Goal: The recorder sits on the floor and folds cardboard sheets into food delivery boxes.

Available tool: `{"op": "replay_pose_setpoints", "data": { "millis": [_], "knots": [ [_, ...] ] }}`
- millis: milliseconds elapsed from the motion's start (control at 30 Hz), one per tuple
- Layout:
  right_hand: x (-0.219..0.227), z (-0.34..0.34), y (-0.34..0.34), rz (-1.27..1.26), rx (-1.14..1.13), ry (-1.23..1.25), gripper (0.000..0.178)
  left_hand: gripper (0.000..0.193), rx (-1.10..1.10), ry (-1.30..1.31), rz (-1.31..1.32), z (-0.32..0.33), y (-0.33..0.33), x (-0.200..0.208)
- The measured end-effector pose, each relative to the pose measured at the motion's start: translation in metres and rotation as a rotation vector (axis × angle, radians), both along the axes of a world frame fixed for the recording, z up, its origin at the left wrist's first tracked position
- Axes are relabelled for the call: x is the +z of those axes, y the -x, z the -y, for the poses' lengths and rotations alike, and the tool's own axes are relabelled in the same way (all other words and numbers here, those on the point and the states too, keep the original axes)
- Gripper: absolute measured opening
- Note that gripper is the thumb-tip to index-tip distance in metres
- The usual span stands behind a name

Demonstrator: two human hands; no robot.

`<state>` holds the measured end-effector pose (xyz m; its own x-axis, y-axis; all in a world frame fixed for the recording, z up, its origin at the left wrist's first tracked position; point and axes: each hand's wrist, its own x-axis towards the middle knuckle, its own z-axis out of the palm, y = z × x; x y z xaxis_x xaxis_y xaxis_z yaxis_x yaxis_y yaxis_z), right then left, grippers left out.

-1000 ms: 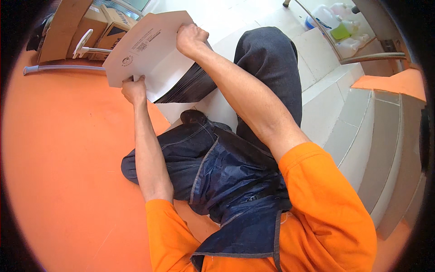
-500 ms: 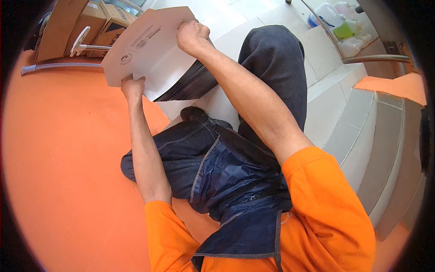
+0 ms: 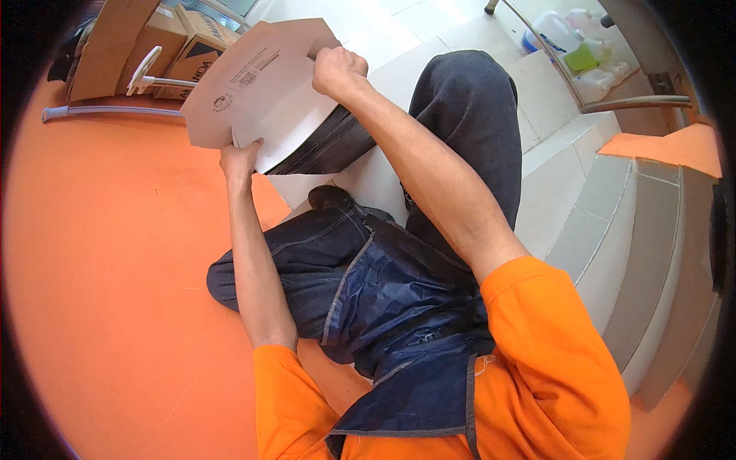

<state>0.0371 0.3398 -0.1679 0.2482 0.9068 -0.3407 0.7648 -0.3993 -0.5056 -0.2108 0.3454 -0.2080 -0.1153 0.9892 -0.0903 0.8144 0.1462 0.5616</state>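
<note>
Out in front of me I hold up a thick stack of printed card sheets (image 3: 285, 86). The top sheet is white with angled corners and small dark print, and many dark layered edges show along the near side. My left hand (image 3: 240, 159) is closed on its near left corner, thumb on the upper face. Around the far right edge my right hand (image 3: 338, 73) is wrapped, fingers curled. The undersides of both grips are hidden behind the sheets. The stack is tilted, above the tiled floor past my shoes (image 3: 331, 199).
Cardboard boxes (image 3: 157, 47) stand at the far left, beside a pale pole (image 3: 115, 112) on the orange floor (image 3: 115, 268). Plastic bottles (image 3: 556, 32) sit behind a metal frame at far right. Grey tiled steps (image 3: 606, 238) rise on my right.
Both hands and the stack have shifted slightly right and nearer to me in the picture. The grip on the stack looks the same.
</note>
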Motion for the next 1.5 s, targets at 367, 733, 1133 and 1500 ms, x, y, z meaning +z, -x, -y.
{"op": "replay_pose_setpoints", "data": {
  "millis": [367,733,1133,1500],
  "knots": [
    [0.002,0.02,0.003,-0.07,0.001,-0.002,0.032,0.044,-0.038,0.056,-0.091,0.015,-0.015,0.007],
    [-0.009,0.022,0.0,-0.082,0.012,-0.106,0.029,0.042,-0.031,0.043,-0.119,0.027,-0.021,0.012],
    [0.005,0.021,-0.001,-0.001,0.103,-0.029,0.033,0.036,0.024,-0.016,-0.046,0.033,-0.021,0.01],
    [0.105,0.149,-0.091,-0.331,0.073,-0.837,0.025,0.069,-0.058,0.345,0.538,0.041,0.027,-0.009]
  ]
}}
